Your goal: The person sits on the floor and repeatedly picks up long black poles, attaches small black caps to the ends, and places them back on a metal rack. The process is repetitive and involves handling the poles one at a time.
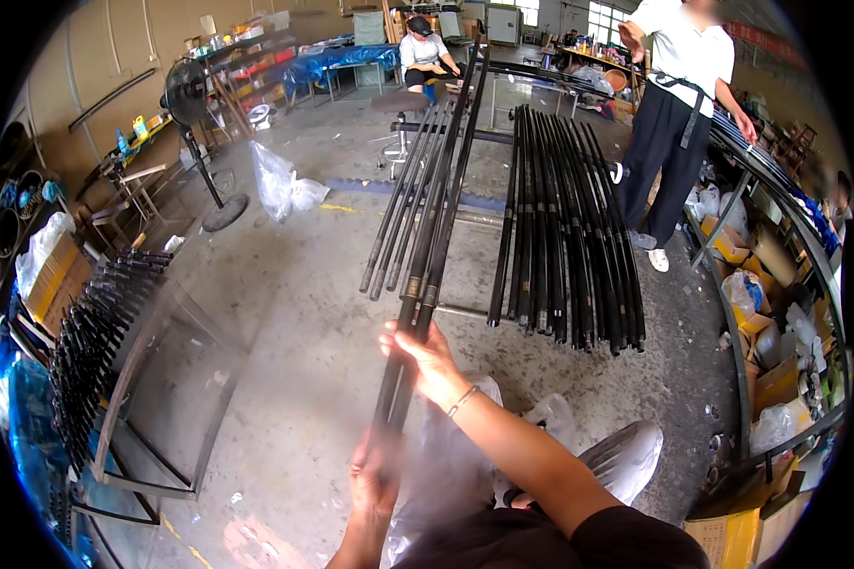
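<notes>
Two long black poles [389, 387] with gold bands run up from my hands toward the far end of the rack. My right hand [428, 360] is closed round them just below the bands, a bracelet on its wrist. Lower down, my left hand [374, 476] grips their near ends; motion smears it a little. Left of the held pair, several thinner grey-black poles [400, 223] lie on the rack. To the right, a wide row of black poles [560, 247] lies side by side on the same rack, their near ends toward me.
A metal frame [114, 417] with many black pole ends stands at left, a fan [188, 95] beyond it. Plastic bags [277, 185] lie on the floor. One person [678, 104] stands at right by a long shelf holding boxes [778, 379]; another person [425, 52] sits far off.
</notes>
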Motion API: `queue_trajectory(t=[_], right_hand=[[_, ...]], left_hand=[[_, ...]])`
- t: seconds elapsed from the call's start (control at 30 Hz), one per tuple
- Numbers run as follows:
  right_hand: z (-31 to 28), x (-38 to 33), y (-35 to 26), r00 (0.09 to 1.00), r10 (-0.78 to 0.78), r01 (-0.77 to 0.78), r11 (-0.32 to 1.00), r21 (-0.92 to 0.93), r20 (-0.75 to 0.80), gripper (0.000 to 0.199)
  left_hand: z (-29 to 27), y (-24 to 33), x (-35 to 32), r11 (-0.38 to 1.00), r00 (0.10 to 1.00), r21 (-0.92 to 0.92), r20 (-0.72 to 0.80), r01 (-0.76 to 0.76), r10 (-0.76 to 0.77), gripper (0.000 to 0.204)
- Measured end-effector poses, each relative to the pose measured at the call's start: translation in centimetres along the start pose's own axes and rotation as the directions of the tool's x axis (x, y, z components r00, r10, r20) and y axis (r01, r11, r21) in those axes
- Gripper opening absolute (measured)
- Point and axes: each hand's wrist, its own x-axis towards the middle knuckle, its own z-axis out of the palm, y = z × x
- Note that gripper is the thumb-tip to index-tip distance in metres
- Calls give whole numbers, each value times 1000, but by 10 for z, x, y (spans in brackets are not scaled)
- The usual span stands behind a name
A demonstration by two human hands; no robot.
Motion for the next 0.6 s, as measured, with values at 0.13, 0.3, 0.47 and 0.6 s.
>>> queue_trajectory(t=[0.13, 0.3, 0.47, 0.6], right_hand=[[15, -11, 15, 982, -180, 189, 957, -219, 60, 30], [22, -34, 24, 942, -313, 331, 821, -465, 119, 32], [38, -35, -1, 923, -325, 384, 796, -469, 205, 37], [37, -18, -25, 934, -306, 357, 825, -438, 185, 39]], left_hand=[[-62, -24, 24, 986, 1000, -168, -28, 7, -12, 48], [-121, -54, 57, 980, 995, -176, 61, 89, -79, 50], [-181, -68, 71, 975, 994, -203, 68, 94, -81, 52], [-220, -63, 64, 984, 995, -147, 0, 95, -96, 65]])
